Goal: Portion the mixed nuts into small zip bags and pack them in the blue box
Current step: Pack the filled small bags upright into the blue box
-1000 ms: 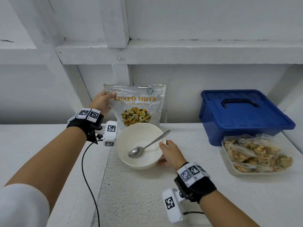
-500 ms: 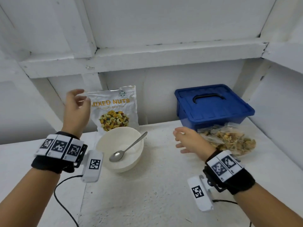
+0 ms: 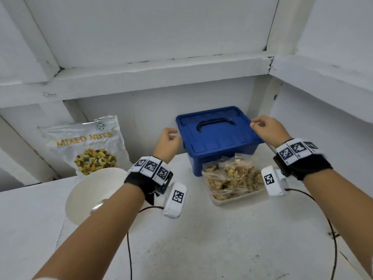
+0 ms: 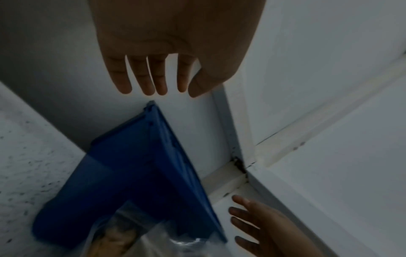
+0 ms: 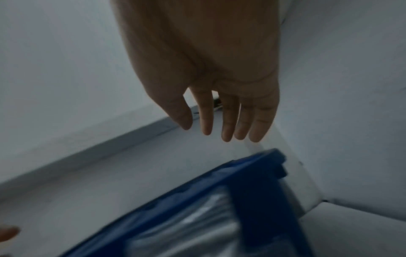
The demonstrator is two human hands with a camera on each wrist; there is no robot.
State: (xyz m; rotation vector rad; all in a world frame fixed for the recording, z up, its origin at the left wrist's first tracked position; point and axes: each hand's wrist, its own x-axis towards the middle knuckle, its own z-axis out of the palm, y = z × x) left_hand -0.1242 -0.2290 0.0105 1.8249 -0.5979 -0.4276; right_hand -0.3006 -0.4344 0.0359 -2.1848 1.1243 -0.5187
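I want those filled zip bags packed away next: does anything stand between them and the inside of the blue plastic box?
Yes: the blue plastic box has its handled lid shut on top. The filled zip bags lie in a shallow tray before it. The left hand and right hand flank the lid, open.

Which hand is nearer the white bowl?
Left. The left hand is up at the blue box's left edge, beyond the white bowl; the right hand is at the box's far right edge.

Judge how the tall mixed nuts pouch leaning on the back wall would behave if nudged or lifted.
The mixed nuts pouch looks like crinkled soft film, so probably floppy rather than stiff. It stands tall and narrow against the wall, so a nudge may well tip it. Its glossy surface could be slippery.
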